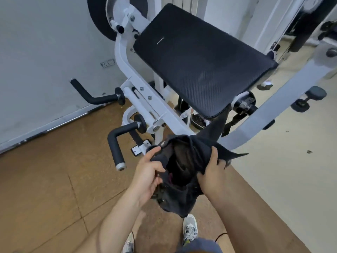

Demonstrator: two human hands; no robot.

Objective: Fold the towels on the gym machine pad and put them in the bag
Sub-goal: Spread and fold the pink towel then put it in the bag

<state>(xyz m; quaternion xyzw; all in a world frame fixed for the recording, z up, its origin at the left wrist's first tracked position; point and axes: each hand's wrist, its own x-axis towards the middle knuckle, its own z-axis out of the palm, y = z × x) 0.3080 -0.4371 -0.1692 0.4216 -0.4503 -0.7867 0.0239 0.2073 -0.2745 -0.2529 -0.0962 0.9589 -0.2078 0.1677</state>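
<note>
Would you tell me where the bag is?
Lower centre of the head view: the bag, gripped by left hand and right hand, below the pad.

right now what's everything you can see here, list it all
pad: one, black, top of the machine, centre of view
machine frame: one, white, around and under the pad
handles: two, black foam, sticking out left of the frame
wall socket: one, pale grey, on the left wall
bag: one, dark, held open in the air below the pad's near edge
shoes: two, white and grey, on the brown floor at the bottom
left hand: one, grips the bag's left rim
right hand: one, grips the bag's right rim
</note>
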